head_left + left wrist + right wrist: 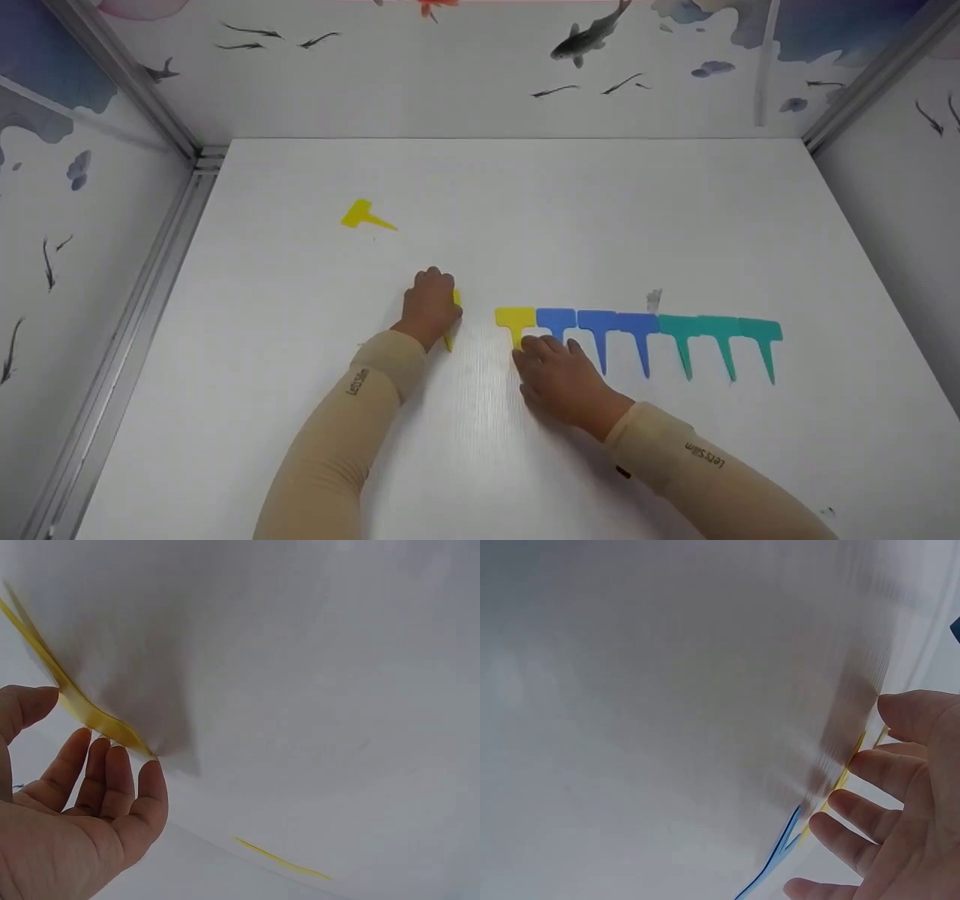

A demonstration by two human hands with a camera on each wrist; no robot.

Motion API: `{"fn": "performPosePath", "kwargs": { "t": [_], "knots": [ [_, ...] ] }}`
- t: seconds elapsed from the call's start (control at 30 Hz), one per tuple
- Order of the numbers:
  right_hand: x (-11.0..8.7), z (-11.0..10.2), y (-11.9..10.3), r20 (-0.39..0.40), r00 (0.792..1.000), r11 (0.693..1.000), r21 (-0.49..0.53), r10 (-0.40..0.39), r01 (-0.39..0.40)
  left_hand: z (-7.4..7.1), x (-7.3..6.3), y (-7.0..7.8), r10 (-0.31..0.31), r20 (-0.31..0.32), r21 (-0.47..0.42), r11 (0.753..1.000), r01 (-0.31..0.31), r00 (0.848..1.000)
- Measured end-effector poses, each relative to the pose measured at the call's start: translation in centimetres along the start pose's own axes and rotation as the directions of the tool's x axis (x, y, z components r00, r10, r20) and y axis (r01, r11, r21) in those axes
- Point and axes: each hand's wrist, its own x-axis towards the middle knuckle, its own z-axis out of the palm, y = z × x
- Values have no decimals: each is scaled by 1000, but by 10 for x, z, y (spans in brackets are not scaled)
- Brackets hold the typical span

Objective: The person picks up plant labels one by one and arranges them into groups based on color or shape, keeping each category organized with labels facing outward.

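Note:
Between its thumb and fingertips my left hand [431,304] holds a yellow T-shaped plant label [457,298]; the left wrist view shows the label [112,726] low over the white table, its middle partly behind the fingers. My right hand [564,379] has its fingers spread and slightly bent, with fingertips at the stem of another yellow plant label [514,317]. That label stands at the left end of a row with blue labels [598,321] and green labels [718,327], heads side by side, stems toward me. The right hand covers part of the nearest blue label's stem.
Farther back on the left lies a loose yellow plant label [360,214], its stem pointing right. A small greyish mark [655,300] shows behind the row. Printed walls with fish [589,37] and metal rails [161,300] bound the white table [480,202].

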Motion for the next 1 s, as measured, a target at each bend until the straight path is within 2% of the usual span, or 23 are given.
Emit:
{"fn": "performPosePath", "kwargs": {
  "t": [0.4,0.77,1.0],
  "knots": [
    [1,-1,-1,11,999,999,24,34,-35,1,-8,7,89,11,10,996,-89,996],
    [1,0,-1,22,1000,1000,6,21,-21,3,-7,11,122,35,38,992,-123,992],
    [2,3,1,19,1000,1000,17,22,-22,5,-6,12,113,33,31,993,-114,993]
  ]
}}
